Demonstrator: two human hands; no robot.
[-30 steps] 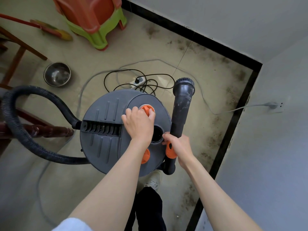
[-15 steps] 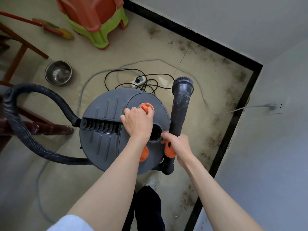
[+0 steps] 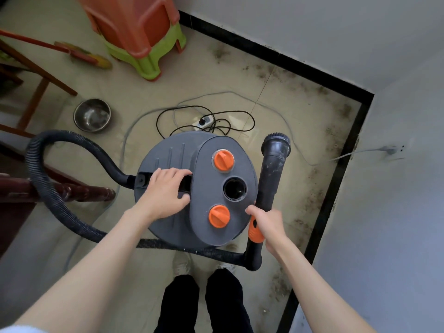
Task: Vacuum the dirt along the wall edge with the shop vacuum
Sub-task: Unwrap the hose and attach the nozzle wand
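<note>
The grey shop vacuum (image 3: 204, 188) stands on the floor in front of my feet, with two orange knobs (image 3: 224, 160) on its lid. My left hand (image 3: 165, 191) lies over the carry handle, fingers above it and thumb below, gripping it. My right hand (image 3: 269, 227) grips the black wand (image 3: 274, 174) at its orange collar, beside the vacuum. The wand's brush nozzle (image 3: 276, 140) points away from me, off the floor. The ribbed hose (image 3: 38, 179) loops out to the left. Dark dirt (image 3: 281, 284) is scattered along the black baseboard (image 3: 336, 183).
A power strip (image 3: 204, 122) with tangled cords lies just beyond the vacuum. A steel bowl (image 3: 92, 115) sits at the left, stacked plastic stools (image 3: 134, 27) at the top. Dark wooden furniture (image 3: 55, 191) stands at the left. A plug sits in the wall outlet (image 3: 394, 149).
My left hand has left the upper orange knob and moved left onto the carry handle. The right hand keeps its hold on the wand.
</note>
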